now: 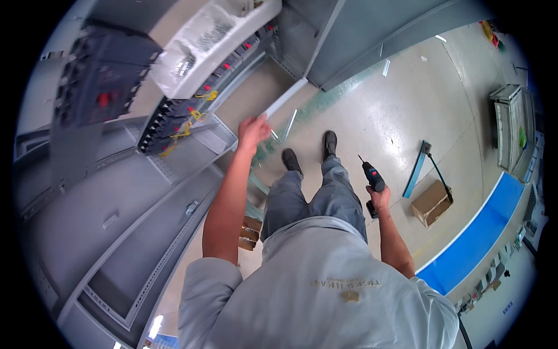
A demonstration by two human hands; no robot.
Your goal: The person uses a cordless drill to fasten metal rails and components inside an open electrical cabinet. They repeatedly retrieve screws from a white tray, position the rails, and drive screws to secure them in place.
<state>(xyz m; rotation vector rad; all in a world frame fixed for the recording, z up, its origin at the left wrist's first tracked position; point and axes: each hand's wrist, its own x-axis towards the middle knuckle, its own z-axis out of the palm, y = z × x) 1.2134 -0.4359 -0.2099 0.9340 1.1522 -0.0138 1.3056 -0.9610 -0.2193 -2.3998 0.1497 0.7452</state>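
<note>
The person stands on a pale workshop floor [407, 110] beside an open grey electrical cabinet [116, 232], looking straight down past the grey shirt and trousers to two dark shoes.

The left hand [253, 131] is raised toward the cabinet and closed around the near end of a long white strip [285, 99], perhaps a cover or trunking piece, which runs up and to the right from the hand toward the cabinet's upright. Just below it, a second thin pale strip [289, 125] shows over the floor; whether it is fixed or loose cannot be told. To the left of the hand sit rows of black breakers [168, 125] with yellow wires [195, 116], and above them a white tray of small parts [203, 41].

The right hand [379, 198] hangs low at the person's side, clenched on the grip of a cordless drill [372, 177] whose bit points up and away over the floor, well apart from the cabinet. Further right lie a cardboard box [431, 202] and a blue bar [416, 170] on the floor.

Risks, as a judgement: the strip is held at one end only, so it could sag, twist or slip and strike the breakers or snag the wires. The drill, gripped with its bit bare, could catch the trouser leg if the trigger is squeezed. Small boxes [250, 231] near the feet could trip a step back.
</note>
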